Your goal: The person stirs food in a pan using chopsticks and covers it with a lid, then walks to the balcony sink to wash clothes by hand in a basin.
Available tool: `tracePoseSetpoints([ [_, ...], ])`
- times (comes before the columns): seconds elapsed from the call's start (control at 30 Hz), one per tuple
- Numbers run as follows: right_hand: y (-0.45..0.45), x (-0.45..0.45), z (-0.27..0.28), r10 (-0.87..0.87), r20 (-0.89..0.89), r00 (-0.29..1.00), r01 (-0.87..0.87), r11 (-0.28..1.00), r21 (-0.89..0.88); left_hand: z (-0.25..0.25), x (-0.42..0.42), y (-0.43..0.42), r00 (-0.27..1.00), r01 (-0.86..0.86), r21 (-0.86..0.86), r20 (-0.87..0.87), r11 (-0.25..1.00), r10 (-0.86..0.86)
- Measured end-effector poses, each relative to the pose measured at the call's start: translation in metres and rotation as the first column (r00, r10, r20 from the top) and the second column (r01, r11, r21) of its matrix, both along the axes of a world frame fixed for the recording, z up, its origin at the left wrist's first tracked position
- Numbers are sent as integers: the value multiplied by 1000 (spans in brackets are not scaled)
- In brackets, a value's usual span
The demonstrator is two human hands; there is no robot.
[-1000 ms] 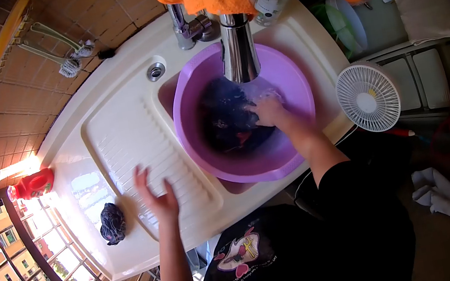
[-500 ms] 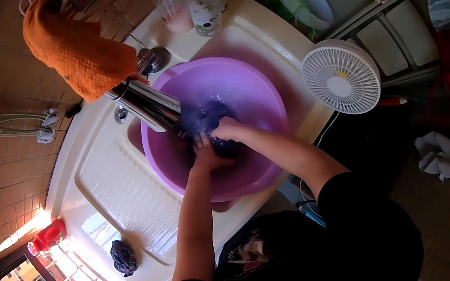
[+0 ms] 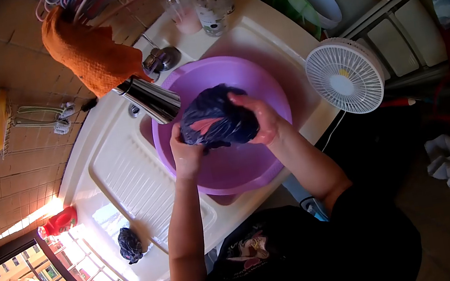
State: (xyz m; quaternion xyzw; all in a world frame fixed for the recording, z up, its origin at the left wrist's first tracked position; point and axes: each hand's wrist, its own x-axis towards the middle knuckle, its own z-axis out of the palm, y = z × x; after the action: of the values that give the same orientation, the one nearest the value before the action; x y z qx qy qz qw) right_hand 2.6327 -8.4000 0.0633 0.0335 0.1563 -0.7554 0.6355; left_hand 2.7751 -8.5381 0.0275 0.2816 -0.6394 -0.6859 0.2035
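Note:
A wet, dark navy garment with a pinkish patch (image 3: 220,119) is bunched into a ball above the purple basin (image 3: 226,184). My left hand (image 3: 185,151) grips its lower left side. On its right side, my right hand (image 3: 259,116) presses with fingers curved over the top; the skin looks wet. The basin sits in the white sink (image 3: 292,80). Just behind the bundle is the end of the metal faucet (image 3: 151,100), which has an orange cloth (image 3: 91,58) draped over it. How much water the basin holds is hard to tell.
A small dark wad of cloth (image 3: 130,245) lies on the ribbed drainboard (image 3: 136,172) side, near a red bottle (image 3: 58,222). Pump bottles (image 3: 212,13) stand at the back. A white fan (image 3: 344,77) is at the right edge. Brushes (image 3: 47,115) hang on the tiled wall.
Both hands have come up out of the basin, lifting the dark garment that was down in the water. They have moved apart to its two sides. The view has shifted slightly.

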Motion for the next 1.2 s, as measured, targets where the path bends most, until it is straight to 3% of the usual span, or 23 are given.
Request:
tracePoseSetpoints([
  [0.03, 5, -5, -2, -84, 12, 996, 84, 996, -14, -1, -6, -5, 990, -77, -246, -137, 966, 44],
  [0.1, 14, -15, -32, -180, -136, 974, 184, 983, 18, 63, -16, 10, 991, -135, 10, -24, 991, 135],
  [0.13, 10, -13, -59, -219, -204, 954, 227, 974, 13, 65, -18, 8, 988, -114, -110, 91, 987, 124],
  [0.2, 1, -2, -121, -247, -277, 929, 259, 966, 9, 62, -25, 17, 992, -100, -209, 49, 973, 113],
  [0.27, -21, 23, -163, -429, -121, 895, 446, 872, 204, 46, -35, 28, 993, -115, -258, -1, 959, 118],
  [0.4, -49, 56, -131, -458, 60, 887, 453, 888, 79, 28, -40, 43, 987, -157, -284, -78, 946, 141],
  [0.47, -47, 61, -115, -336, 308, 890, 399, 901, -171, 19, -26, 33, 982, -171, -52, -96, 984, 166],
  [0.5, -44, 60, -114, -335, 313, 889, 399, 901, -168, 16, -15, 28, 981, -167, 27, -92, 986, 168],
  [0.57, -37, 52, -109, -264, 145, 954, 293, 924, -247, -16, 16, 7, 970, -175, 108, -153, 979, 191],
  [0.6, -36, 49, -88, -338, 51, 940, 340, 940, -22, -17, 30, 0, 982, -162, 190, -66, 968, 177],
  [0.63, -38, 45, -90, -339, 53, 939, 341, 940, -20, -17, 43, -5, 988, -155, 272, 22, 950, 154],
  [0.67, -42, 40, -93, -330, -200, 922, 356, 928, 107, -33, 55, -11, 999, -39, 303, 15, 952, 37],
  [0.7, -46, 37, -93, -266, -441, 857, 390, 894, 219, -46, 64, -8, 998, 16, 400, -58, 916, 8],
  [0.73, -49, 39, -91, -207, -653, 729, 470, 844, 257, -59, 72, -1, 999, -19, 520, -27, 854, 38],
  [0.77, -49, 41, -83, -37, -980, 196, 577, 812, 85, -68, 77, 5, 998, -53, 631, 9, 774, 61],
  [0.83, -47, 50, -70, 7, -984, -179, 437, 897, -73, -51, 57, 11, 976, 198, 903, -216, 380, 6],
  [0.87, -45, 54, -61, 3, -936, -352, 344, 931, -126, -39, 38, 22, 958, 246, 926, -278, 287, 75],
  [0.9, -44, 60, -58, -76, -881, -467, 280, 932, -229, -75, 32, 19, 944, 210, 970, -234, 123, 234],
  [0.97, -36, 63, -49, -194, -773, -603, 112, 939, -324, -92, 10, 23, 893, 212, 966, -253, 149, 372],
  [1.03, -30, 65, -49, -213, -777, -592, 130, 927, -353, -91, -2, 31, 840, 213, 951, -295, 223, 455],
  [1.1, -24, 66, -51, -155, -905, -397, 245, 932, -268, -82, -7, 35, 797, 203, 935, -330, 289, 506],
  [1.17, -19, 66, -50, 39, -997, -73, 415, 910, 6, -87, -12, 34, 758, 175, 938, -323, 300, 566],
  [1.2, -21, 63, -48, -23, -999, 43, 492, 871, 1, -93, -15, 29, 707, 157, 959, -277, 238, 650],
])
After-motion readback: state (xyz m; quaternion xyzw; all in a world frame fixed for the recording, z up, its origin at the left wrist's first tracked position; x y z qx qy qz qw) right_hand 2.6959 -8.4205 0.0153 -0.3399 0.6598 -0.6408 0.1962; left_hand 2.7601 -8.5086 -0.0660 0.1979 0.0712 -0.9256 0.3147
